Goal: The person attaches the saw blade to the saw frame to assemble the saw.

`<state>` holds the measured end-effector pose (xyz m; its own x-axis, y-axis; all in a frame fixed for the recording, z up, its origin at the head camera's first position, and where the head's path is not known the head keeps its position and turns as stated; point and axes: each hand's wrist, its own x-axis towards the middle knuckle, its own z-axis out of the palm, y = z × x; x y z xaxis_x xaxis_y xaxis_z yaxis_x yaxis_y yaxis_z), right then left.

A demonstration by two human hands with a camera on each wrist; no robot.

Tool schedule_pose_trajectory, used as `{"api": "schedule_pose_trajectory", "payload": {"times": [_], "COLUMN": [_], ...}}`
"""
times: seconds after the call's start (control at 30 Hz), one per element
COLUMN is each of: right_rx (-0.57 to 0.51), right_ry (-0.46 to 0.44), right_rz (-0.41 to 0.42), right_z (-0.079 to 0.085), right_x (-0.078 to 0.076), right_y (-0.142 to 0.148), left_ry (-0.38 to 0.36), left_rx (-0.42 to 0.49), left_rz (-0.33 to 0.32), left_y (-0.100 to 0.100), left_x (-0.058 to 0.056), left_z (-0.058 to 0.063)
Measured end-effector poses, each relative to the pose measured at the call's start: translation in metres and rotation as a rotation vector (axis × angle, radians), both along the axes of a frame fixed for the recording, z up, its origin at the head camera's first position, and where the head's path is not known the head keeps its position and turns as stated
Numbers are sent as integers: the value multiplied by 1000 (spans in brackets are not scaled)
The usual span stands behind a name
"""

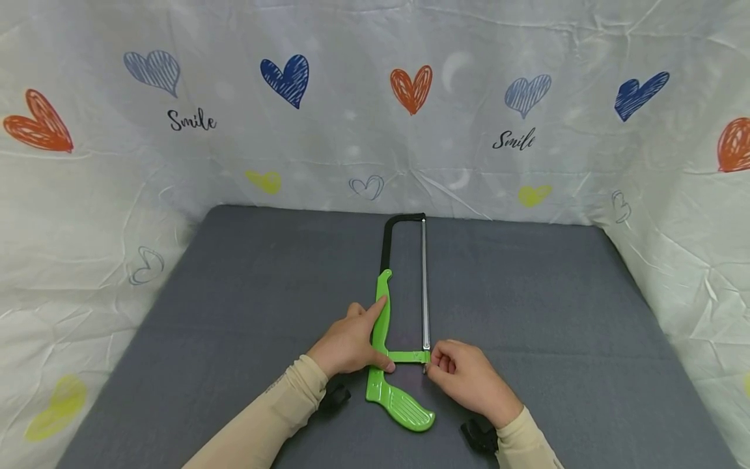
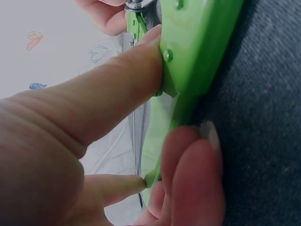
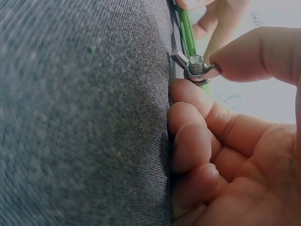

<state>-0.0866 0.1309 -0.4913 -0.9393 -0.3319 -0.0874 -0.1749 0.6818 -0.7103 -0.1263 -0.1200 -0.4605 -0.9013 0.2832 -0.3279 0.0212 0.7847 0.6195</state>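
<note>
A hacksaw (image 1: 408,408) with a green handle and frame and a black front bow lies on the grey cloth, its bow pointing away from me. Its silvery blade (image 1: 425,286) runs along the right side. My left hand (image 1: 348,342) holds the green frame, thumb near the crossbar (image 1: 410,357) and index finger stretched along the frame; in the left wrist view the other fingers curl by its far side. At the blade's near end, my right hand (image 1: 463,374) pinches a metal wing nut (image 3: 194,76) on a threaded bolt (image 3: 196,63) between thumb and index finger.
Grey cloth (image 1: 281,273) covers the table under the saw. A white sheet (image 1: 351,143) printed with hearts and "Smile" hangs behind and at both sides. Black straps (image 1: 480,435) sit at the wrists.
</note>
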Motion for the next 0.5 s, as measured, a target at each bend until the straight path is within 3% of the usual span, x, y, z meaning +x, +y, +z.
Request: {"api": "schedule_pose_trajectory", "payload": {"times": [0.5], "right_rx": [-12], "right_ry": [-10], "right_rz": [-4], "right_z": [1], "right_x": [1], "right_y": [1], "left_ry": [-7], "left_rx": [9], "left_rz": [3], "left_y": [0], "left_x": [0], "left_z": [0]}}
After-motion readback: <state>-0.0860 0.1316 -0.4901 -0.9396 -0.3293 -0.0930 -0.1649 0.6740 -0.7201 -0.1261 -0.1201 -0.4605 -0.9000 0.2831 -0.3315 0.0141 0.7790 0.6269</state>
